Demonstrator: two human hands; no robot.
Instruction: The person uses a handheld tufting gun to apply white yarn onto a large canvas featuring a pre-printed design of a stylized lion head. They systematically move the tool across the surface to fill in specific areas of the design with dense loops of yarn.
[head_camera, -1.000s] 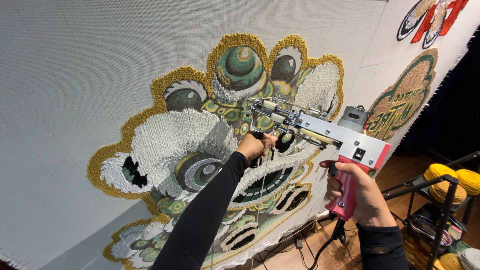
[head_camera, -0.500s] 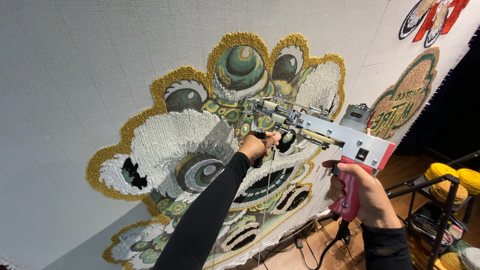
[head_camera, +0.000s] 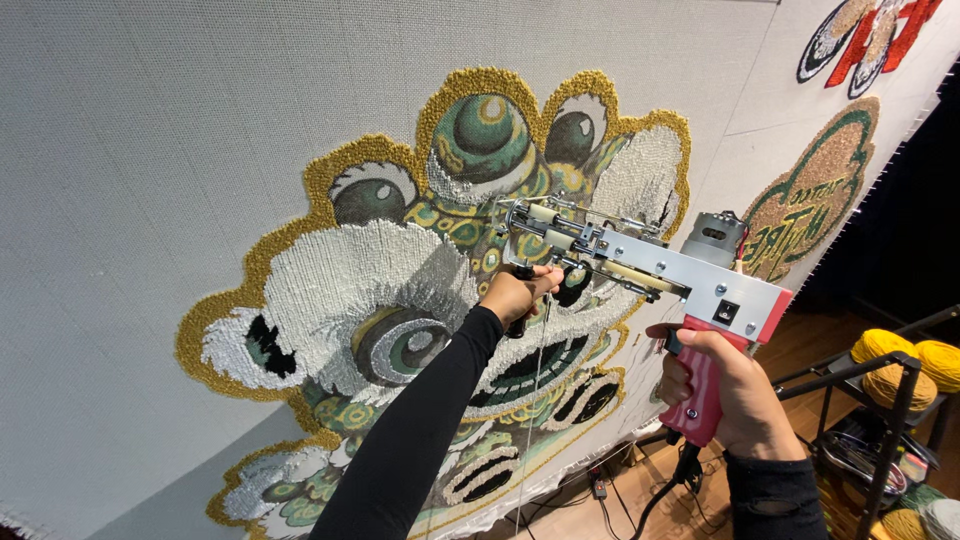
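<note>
**Tufting gun held to the lion-face rug**

The right hand (head_camera: 735, 400) is wrapped tight around the pink rear grip of the tufting gun (head_camera: 640, 268), index finger at the trigger. The left hand (head_camera: 515, 295), in a long black sleeve, is closed around the dark front handle under the gun's nose. The gun's silver body slants up and leftwards, its needle end pressed against the stretched grey backing cloth (head_camera: 150, 150), at the middle of the tufted lion face (head_camera: 400, 300) worked in white, green and gold. A thin strand of yarn (head_camera: 530, 420) hangs down below the left hand. A power cord (head_camera: 660, 495) trails from the grip's base. At right, yellow yarn cones (head_camera: 905, 360) sit on a black rack (head_camera: 885, 440)
</note>
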